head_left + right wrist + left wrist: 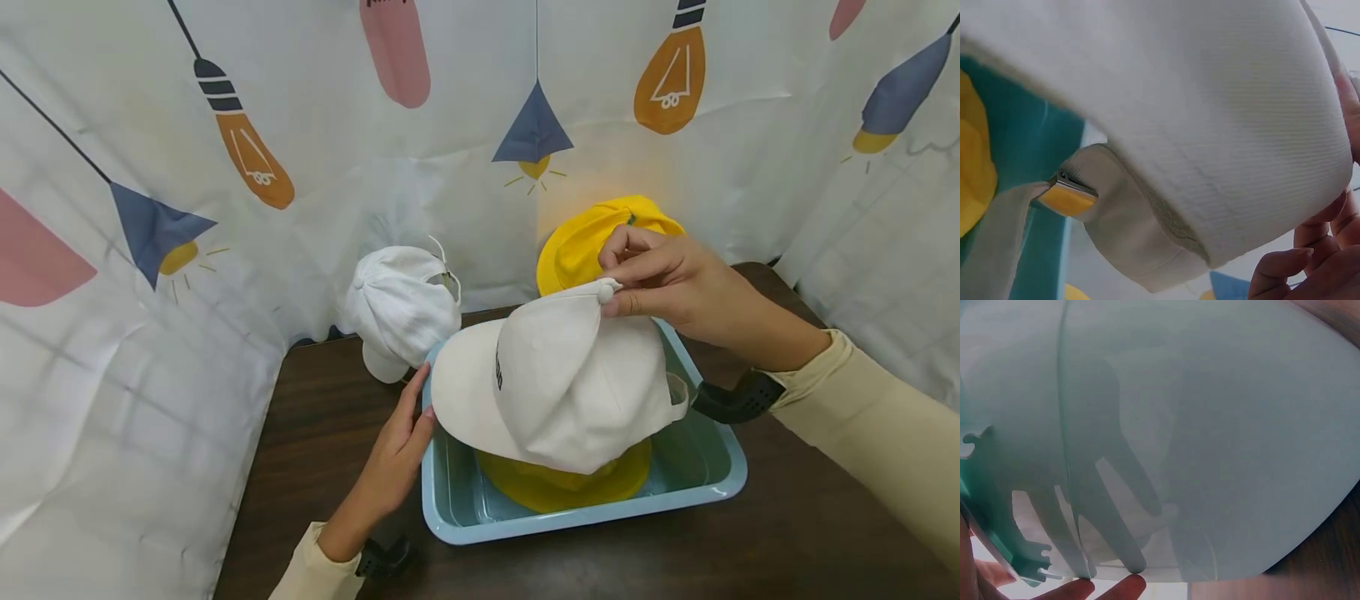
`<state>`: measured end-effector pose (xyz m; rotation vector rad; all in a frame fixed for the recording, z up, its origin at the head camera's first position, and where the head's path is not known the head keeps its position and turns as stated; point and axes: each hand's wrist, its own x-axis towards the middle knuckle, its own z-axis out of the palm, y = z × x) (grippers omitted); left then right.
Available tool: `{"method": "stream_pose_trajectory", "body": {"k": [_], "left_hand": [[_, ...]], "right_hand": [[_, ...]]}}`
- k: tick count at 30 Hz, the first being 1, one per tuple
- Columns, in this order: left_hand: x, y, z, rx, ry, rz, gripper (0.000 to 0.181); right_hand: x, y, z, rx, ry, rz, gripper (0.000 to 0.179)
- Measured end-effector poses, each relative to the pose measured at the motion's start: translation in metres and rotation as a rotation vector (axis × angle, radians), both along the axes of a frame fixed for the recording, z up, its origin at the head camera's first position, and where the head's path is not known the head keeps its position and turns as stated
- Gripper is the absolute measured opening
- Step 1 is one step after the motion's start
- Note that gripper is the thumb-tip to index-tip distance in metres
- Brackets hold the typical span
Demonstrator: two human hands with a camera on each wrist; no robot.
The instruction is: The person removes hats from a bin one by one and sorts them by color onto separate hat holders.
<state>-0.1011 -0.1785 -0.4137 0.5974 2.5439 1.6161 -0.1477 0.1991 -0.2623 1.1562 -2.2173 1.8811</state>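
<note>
My right hand [671, 283] pinches a white baseball cap [547, 375] at its crown's button, between thumb and fingers. The cap hangs over a light blue plastic basin [585, 518], its brim [465, 387] pointing left over the rim. Its back strap and metal buckle [1072, 187] show in the right wrist view. Under it, inside the basin, lies a yellow hat [558, 492], partly hidden by the cap. My left hand [390, 458] holds the basin's left rim, with fingertips [1125, 587] on the outer wall in the left wrist view.
Behind the basin's left corner sits another white cap [401, 304]. A second yellow hat [577, 250] lies at the back, partly behind my right hand. The dark wooden table [300, 467] is bordered by a white curtain [450, 192] printed with lamps and bulbs.
</note>
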Motion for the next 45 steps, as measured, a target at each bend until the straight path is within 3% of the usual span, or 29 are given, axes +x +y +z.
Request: {"method": "stream_pose_trajectory", "body": {"k": [6,10,14,25,32,39,45], "left_hand": [[-0.002,0.000,-0.001,-0.002,0.023,0.001,0.057],[-0.002,0.000,-0.001,-0.025,0.037,0.024,0.057],[-0.001,0.000,0.000,-0.020,0.005,0.019,0.057],[0.000,0.000,0.002,-0.007,-0.017,0.015,0.058],[0.000,-0.001,0.002,-0.016,-0.010,0.021,0.059],[0.000,-0.002,0.000,-0.006,-0.003,0.027,0.058],[0.000,0.000,-0.003,0.007,0.016,0.024,0.058]], "right_hand": [[-0.004,-0.006,0.010,-0.085,-0.018,-0.006,0.014],[-0.007,-0.014,0.010,-0.092,-0.012,-0.074,0.013],[-0.014,-0.020,0.010,-0.113,0.005,-0.132,0.014],[-0.039,-0.031,0.021,-0.064,0.079,-0.274,0.007],[-0.061,-0.049,0.028,-0.066,0.088,-0.267,0.008],[-0.079,-0.072,0.034,-0.024,0.160,-0.251,0.013],[-0.092,-0.095,0.040,-0.044,0.137,-0.204,0.015]]}}
